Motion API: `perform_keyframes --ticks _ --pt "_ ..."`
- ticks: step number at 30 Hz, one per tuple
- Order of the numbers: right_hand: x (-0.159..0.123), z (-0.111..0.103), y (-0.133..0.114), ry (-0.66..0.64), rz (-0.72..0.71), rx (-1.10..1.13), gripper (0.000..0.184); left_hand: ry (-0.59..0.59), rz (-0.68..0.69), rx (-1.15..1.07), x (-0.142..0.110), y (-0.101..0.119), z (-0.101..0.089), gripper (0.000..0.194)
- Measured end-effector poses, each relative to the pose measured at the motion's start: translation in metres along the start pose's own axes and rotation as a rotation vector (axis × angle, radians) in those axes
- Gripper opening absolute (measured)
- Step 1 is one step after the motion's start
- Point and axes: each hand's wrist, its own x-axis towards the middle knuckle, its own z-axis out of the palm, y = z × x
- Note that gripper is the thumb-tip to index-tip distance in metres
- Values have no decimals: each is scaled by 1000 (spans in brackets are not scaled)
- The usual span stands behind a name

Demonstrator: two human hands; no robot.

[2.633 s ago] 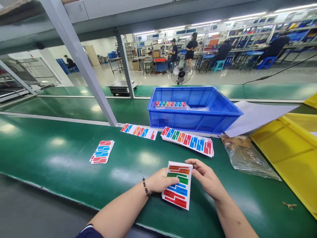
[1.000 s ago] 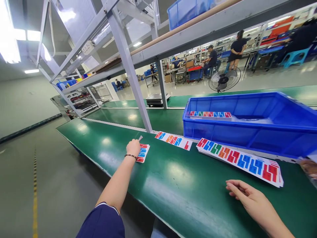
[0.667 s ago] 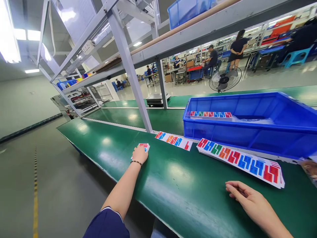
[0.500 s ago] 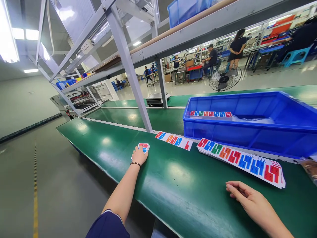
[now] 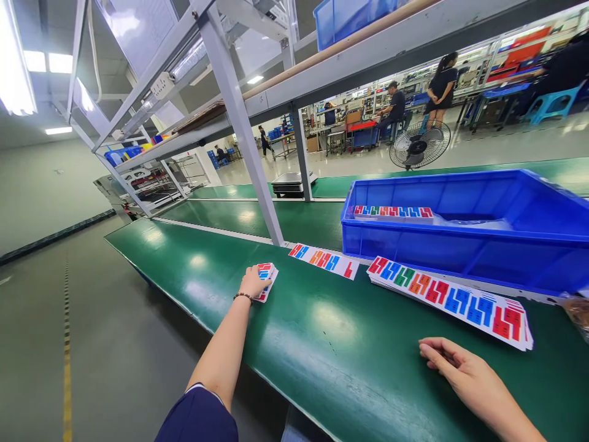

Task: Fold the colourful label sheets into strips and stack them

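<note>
My left hand is closed around the left edge of a small stack of printed label cards, red and blue on white, on the green belt. Its thumb lies across the top card. My right hand hovers over the belt at the lower right, fingers loosely curled and holding nothing. Just beyond it lies a fanned pile of long label strips in red, blue, green and orange. Between the two hands, farther back, is a single label strip with some of its labels gone.
A blue bin stands behind the strips, with more label strips and clear plastic inside. A metal upright rises at the belt's back edge under a shelf. A fan and several people are in the background.
My left hand has shifted slightly left, toward the edge of the small stack, so more of the cards show. My right hand has stayed in nearly the same place.
</note>
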Motion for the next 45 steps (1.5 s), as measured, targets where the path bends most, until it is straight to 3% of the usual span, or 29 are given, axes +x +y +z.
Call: perform_keyframes --ticks 7,10,14,16,20,22,26,33,37,39,41,45 --pt "-1 0 -4 -19 -10 -12 36 57 -25 -306 2 -7 -10 67" --pt "-1 0 -3 -11 -9 -4 36 50 -21 -494 0 -2 -13 66" --pt "-1 1 -2 -20 -8 -9 35 -79 9 -772 -6 9 -17 47" --pt "0 1 -2 -23 2 -18 36 -151 24 -931 -10 13 -19 48" --pt "0 0 -2 -16 9 -27 36 -324 -33 -1467 -16 16 -21 49" --pt "0 0 -1 -16 14 -24 37 -363 -86 -1591 -18 17 -20 50" --pt "0 1 -2 -23 4 -23 36 -360 -183 -1592 -31 28 -10 45" --pt "-4 5 -8 -61 -36 -2 35 -657 5 -1616 -89 87 39 46" --pt "-6 5 -5 -87 -23 17 37 -771 5 -1607 -109 114 58 46" --pt "-6 4 -4 -75 -48 7 36 -715 -10 -1525 -104 114 56 40" --pt "-6 4 -4 -70 -65 -18 35 -581 -23 -1391 -89 104 43 32" --pt "-6 4 -5 -97 -78 -87 35 -358 -48 -1196 -47 62 1 27"
